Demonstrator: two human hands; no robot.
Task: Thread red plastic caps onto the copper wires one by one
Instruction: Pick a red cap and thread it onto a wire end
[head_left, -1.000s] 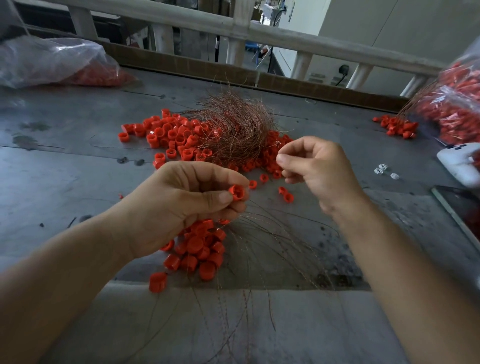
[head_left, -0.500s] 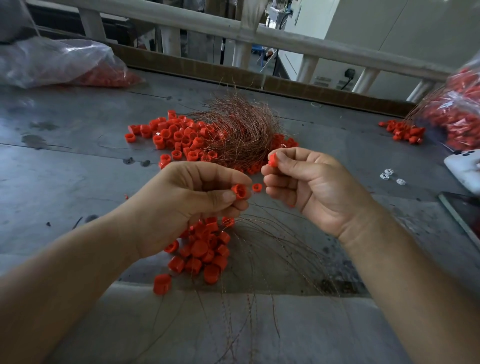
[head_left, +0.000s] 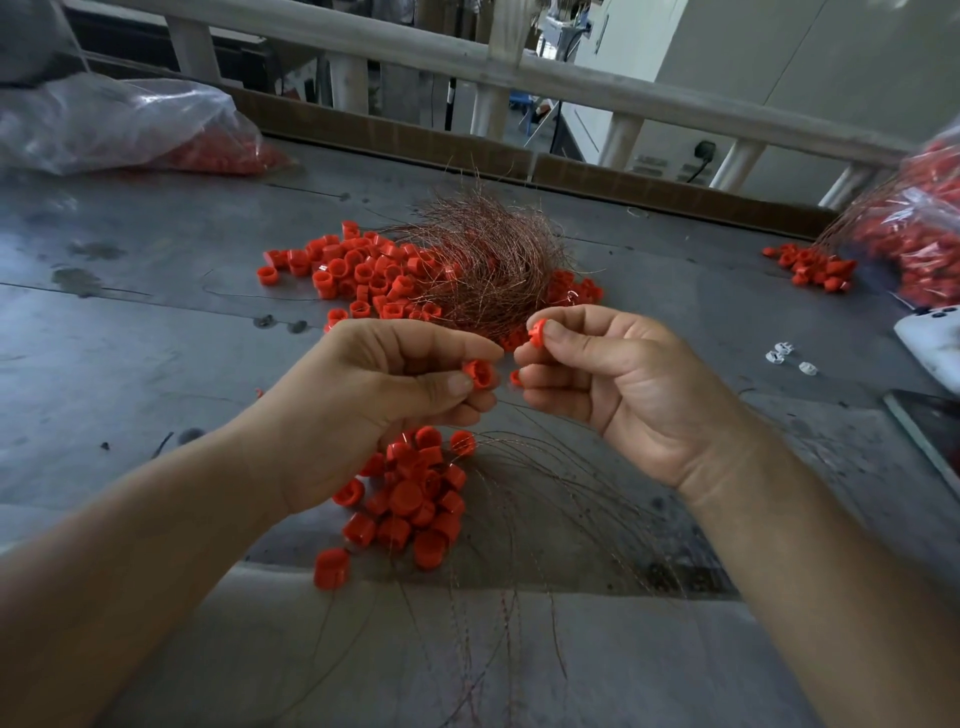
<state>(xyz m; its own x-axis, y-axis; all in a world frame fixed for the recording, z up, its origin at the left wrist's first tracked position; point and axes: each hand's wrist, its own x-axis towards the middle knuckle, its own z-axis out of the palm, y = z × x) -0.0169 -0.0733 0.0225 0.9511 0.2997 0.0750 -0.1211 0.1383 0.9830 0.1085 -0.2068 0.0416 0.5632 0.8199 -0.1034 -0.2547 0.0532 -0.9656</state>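
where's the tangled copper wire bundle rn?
Head view, centre: the copper wire bundle lies on the grey table just beyond the left hand and right hand, overlapping the far pile of red caps.

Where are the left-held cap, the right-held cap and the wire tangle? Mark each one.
left-held cap (head_left: 479, 374): head view, on its exposed red face.
right-held cap (head_left: 537, 331): head view, on its exposed end.
wire tangle (head_left: 488, 260): head view, on its dense middle.
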